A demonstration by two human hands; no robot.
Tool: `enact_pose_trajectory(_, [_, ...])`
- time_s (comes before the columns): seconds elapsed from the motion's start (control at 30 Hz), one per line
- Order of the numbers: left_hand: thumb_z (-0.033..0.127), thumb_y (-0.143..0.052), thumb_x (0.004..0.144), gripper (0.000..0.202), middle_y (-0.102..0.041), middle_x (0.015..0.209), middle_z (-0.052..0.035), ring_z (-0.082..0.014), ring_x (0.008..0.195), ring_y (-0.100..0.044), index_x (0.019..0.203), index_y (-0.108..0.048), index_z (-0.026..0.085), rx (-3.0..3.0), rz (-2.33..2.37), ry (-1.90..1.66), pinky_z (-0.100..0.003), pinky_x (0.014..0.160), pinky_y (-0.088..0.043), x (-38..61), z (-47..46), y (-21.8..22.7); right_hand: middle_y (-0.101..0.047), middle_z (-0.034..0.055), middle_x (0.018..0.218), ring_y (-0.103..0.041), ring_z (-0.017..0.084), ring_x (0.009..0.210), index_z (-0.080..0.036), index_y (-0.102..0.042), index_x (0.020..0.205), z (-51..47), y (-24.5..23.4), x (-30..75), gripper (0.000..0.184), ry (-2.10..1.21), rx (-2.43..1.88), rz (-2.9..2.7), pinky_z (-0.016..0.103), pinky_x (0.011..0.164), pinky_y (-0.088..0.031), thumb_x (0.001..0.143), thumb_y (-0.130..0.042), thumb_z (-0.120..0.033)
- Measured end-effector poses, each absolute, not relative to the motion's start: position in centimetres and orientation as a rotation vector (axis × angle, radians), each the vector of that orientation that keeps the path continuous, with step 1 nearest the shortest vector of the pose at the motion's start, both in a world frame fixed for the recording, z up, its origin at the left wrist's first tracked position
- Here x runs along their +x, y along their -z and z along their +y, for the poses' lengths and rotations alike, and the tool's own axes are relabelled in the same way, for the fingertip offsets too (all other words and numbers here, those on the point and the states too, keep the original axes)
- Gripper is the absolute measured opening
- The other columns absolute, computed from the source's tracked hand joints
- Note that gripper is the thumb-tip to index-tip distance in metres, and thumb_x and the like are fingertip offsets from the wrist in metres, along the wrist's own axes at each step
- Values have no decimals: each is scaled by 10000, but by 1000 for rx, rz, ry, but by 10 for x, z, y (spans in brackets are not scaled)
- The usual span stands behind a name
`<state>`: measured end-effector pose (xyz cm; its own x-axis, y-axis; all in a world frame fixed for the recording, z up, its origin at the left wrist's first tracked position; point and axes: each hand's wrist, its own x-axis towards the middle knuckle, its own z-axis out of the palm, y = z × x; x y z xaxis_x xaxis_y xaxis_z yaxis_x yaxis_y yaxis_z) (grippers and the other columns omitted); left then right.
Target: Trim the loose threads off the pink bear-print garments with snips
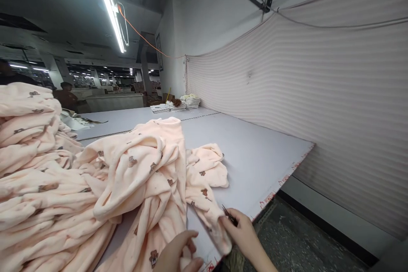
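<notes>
My right hand (245,234) is closed around small dark thread snips (230,216), whose pointed tip sticks out past the fingers. Its fingertips also touch the cuff end of a sleeve on a peach fleece garment (174,165) with a brown bear print. At the bottom edge, my left hand (177,251) is over the same garment with its fingers curved and apart. That garment lies loosely spread, its neckline pointing away from me. Whether the left fingertips touch the cloth cannot be made out.
A big heap of the same peach fleece (28,195) fills the left side. Folded cloth stacks (190,101) stand at the far end of the grey table (255,148). Striped sheeting (318,93) hangs along the right wall. A person (66,95) is in the left background.
</notes>
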<state>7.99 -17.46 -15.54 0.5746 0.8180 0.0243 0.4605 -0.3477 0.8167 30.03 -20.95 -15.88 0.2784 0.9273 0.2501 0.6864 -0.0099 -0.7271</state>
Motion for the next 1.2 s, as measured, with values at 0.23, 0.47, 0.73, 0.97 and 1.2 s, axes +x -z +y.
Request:
enact_pose_trajectory(0.23, [297,-432,841,180,-613,840,-55,-196,747,-590,917,-559,195,1944,1064,-859,-282,707,-461,110,-187,132,-712,0,844,-671,171,722,-228,-629,953,-236,162,261,190,-321,-1556,-1341,213,635,-489,795,-535,-280])
enact_pose_trajectory(0.47, [230,-488,783,359,-621,998,-96,-199,704,-573,1134,-561,204,1904,1149,-1027,-311,692,-480,87,-190,146,-681,12,862,-673,184,761,-261,-576,989,-234,166,253,244,-3,-1618,-1424,247,647,-493,802,-440,-180])
enact_pose_trajectory(0.73, [341,-548,759,419,-628,1015,-88,-242,877,-591,1147,-561,183,1899,1117,-1021,-346,775,-476,99,-184,156,-654,4,734,-622,169,647,-216,-565,842,-217,156,244,74,-235,-1597,-1346,222,576,-451,836,-513,-267])
enact_pose_trajectory(0.97, [268,-542,742,208,-675,858,-41,-207,801,-591,897,-632,162,1444,922,-839,-313,752,-452,106,-172,151,-641,1,728,-616,186,643,-230,-541,847,-218,159,244,29,21,-1656,-1490,255,604,-418,840,-518,-246])
enact_pose_trajectory(1.2, [293,-713,661,273,-708,783,-41,-208,801,-622,891,-700,148,856,732,-617,-281,726,-447,86,-177,136,-622,-4,779,-613,184,706,-237,-527,822,-216,148,263,94,-260,-1847,-1548,243,607,-420,883,-490,-298])
